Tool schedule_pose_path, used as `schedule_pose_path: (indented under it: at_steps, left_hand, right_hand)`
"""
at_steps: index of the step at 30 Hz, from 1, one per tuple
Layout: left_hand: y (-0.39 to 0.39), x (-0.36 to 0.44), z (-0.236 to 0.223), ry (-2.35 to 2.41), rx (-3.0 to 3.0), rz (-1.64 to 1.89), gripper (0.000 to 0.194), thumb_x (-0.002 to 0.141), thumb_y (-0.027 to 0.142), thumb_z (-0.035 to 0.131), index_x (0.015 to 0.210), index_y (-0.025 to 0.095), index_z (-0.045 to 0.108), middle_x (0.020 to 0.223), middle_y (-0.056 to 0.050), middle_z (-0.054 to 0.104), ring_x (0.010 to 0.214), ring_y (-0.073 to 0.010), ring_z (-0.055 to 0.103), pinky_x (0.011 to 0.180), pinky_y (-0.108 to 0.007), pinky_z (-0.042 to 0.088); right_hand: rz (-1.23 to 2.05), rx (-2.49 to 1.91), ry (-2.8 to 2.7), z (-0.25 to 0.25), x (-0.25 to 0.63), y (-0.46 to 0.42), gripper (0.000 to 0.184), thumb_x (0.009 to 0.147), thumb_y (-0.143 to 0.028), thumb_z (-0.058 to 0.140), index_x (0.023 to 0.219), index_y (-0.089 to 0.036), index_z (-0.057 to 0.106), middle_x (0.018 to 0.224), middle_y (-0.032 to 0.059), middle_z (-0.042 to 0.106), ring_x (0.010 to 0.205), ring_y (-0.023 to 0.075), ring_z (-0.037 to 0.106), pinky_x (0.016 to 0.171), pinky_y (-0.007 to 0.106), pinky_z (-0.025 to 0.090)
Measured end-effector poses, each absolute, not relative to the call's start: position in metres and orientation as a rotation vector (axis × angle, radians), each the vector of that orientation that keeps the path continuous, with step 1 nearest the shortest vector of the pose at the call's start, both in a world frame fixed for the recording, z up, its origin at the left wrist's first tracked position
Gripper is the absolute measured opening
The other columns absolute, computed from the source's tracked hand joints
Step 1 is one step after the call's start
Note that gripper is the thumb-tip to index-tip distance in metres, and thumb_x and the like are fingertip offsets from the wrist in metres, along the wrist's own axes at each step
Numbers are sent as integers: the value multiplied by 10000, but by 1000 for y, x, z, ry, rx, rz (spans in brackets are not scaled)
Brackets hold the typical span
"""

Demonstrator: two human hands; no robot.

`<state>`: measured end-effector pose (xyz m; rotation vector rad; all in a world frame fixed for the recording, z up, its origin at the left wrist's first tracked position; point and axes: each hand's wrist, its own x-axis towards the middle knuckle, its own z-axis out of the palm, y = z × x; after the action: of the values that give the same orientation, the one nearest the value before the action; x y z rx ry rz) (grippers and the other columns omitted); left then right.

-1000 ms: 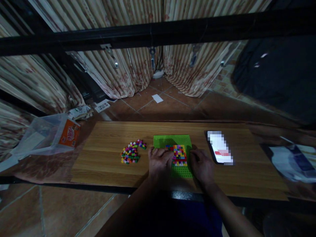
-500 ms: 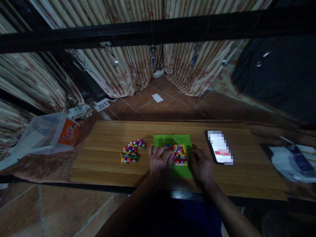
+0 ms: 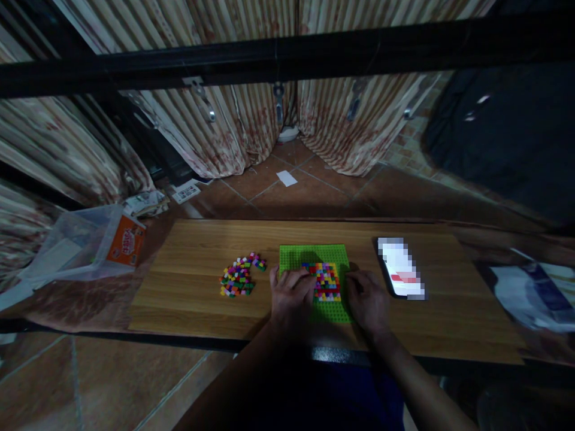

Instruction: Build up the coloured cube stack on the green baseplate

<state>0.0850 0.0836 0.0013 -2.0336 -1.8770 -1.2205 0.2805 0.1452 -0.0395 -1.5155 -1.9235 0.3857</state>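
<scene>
A green studded baseplate [image 3: 314, 254] lies on the wooden table, bearing a block of small multicoloured toy bricks [image 3: 327, 280] pressed together in rows. My left hand [image 3: 291, 294] reaches over the plate's left part, its fingers curled and closed, the tips at the left side of the brick block. Whatever is between those fingertips is hidden. At the plate's right edge my right hand [image 3: 369, 299] is closed, thumb and fingertips against that edge. To the left of my left hand sits a loose pile of small coloured bricks [image 3: 237, 276].
A phone [image 3: 401, 268] with a lit, blurred screen lies right of my right hand on the table [image 3: 188, 245]. A clear plastic bin [image 3: 81, 245] with an orange label stands at the far left. Plastic packaging [image 3: 530, 293] is at the far right, and striped curtains hang behind.
My left hand's fingers have shifted very slightly over the bricks. The right hand, baseplate and loose pile stay where they were.
</scene>
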Motion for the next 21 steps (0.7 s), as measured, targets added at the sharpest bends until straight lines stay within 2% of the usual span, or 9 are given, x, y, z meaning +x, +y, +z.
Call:
schedule_pose_path:
  at_steps: [9,21]
  left_hand:
    - [85,82,-5,-1776,-2051,-1146,104,899,216,663,892,270,752,956,2,768,831,-170,667,1062,-488,305]
    - [83,84,0,-1769,-2127,-988,171,939,192,588,971,243,748,982,-28,758,819,-177,658,1091,-503,290]
  right_hand:
    - [378,-1513,-1920,-39,280,145,283,936,-339,475,919,-188,714,986,109,707,794,218,653,677,324,483]
    - [367,-1507,-1924,-40,281,145,279,932,-341,484,926,-187,716,1001,112,709,814,221,656,684,325,489]
